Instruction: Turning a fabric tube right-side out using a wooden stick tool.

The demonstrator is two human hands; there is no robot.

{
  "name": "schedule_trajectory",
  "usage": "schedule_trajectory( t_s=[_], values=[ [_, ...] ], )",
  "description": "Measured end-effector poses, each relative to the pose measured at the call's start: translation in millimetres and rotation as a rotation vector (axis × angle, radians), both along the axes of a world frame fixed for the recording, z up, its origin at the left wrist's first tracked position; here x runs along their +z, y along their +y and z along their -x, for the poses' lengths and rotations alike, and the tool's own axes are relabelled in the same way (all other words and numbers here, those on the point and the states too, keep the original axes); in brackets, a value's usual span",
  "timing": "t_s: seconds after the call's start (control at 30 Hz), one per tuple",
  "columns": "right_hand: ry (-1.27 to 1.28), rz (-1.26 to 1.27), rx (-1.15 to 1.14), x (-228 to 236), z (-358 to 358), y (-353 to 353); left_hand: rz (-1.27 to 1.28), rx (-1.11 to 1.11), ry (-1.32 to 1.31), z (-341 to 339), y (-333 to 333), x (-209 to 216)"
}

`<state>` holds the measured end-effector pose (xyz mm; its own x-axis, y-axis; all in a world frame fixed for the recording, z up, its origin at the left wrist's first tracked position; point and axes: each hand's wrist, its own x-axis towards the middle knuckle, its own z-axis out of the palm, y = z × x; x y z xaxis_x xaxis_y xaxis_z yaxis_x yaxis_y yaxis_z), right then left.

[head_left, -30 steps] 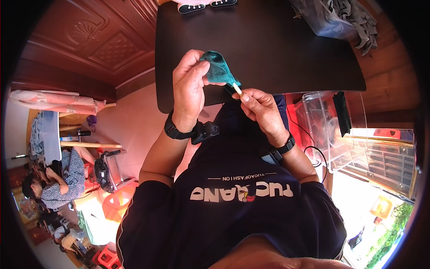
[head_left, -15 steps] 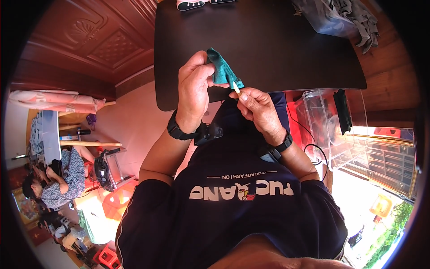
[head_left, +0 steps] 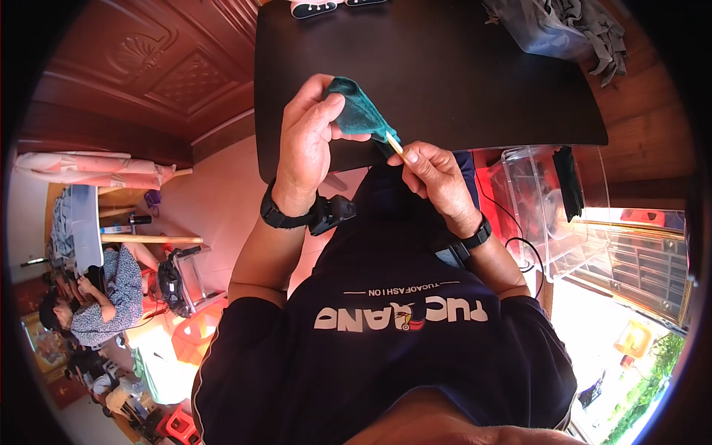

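Note:
A small teal-green velvety cloth piece (head_left: pixel 361 115) hangs above the near edge of the black table (head_left: pixel 445 81). My left hand (head_left: pixel 305 137) grips its upper left end, thumb on top and fingers behind. In my right hand (head_left: pixel 436 174), thumb and fingers pinch a thin pale stick (head_left: pixel 395 144) with a pointed end. The stick's tip touches the lower right corner of the cloth; whether it pokes into the fabric I cannot tell. Each wrist wears a black strap with a small device.
Black-and-white shoes (head_left: pixel 314 10) are at the table's far edge. A clear bin (head_left: pixel 540 31) of grey cloth sits at the far right. Beside the table's right end, a clear plastic box (head_left: pixel 530 196) has dark cloth (head_left: pixel 567 182) over its rim. Another person (head_left: pixel 104 308) sits at far left.
My left hand has moved left with the cloth, which is now drawn out straighter toward the stick. More of the stick shows beyond my right fingertips.

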<state>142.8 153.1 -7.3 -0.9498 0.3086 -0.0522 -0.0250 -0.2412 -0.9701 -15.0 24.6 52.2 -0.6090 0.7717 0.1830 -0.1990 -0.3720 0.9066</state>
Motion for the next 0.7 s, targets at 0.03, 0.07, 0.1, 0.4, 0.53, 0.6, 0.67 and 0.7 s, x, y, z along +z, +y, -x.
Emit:
schedule_trajectory(
  t_s=[0.03,0.07,0.1,0.4,0.53,0.6,0.67,0.7],
  values=[
    [0.009,0.000,0.009,-0.5,-0.6,0.6,0.025,0.033,0.025,-0.3,0.4,1.9],
    [0.019,0.000,0.019,-0.9,-0.8,0.9,0.025,0.033,0.026,-0.7,0.8,4.3],
    [0.019,0.000,0.019,-0.9,-0.6,1.0,0.018,0.045,0.023,-1.0,1.1,6.9],
    [-0.012,-0.026,-0.024,-0.1,-0.6,2.5,0.091,-0.042,-0.044,5.1,-1.2,17.6],
    [0.000,-0.047,-0.033,0.3,0.1,1.1,0.000,-0.044,-0.128,0.2,4.4,14.9],
    [-0.001,-0.043,-0.032,1.0,-0.5,1.6,-0.030,-0.052,-0.147,2.8,5.4,13.1],
    [0.016,-0.041,-0.033,2.0,-1.5,2.7,-0.058,-0.059,-0.167,3.3,6.3,12.5],
    [0.016,-0.040,-0.034,1.8,-1.7,2.9,-0.050,-0.042,-0.156,2.7,6.6,12.5]
  ],
)
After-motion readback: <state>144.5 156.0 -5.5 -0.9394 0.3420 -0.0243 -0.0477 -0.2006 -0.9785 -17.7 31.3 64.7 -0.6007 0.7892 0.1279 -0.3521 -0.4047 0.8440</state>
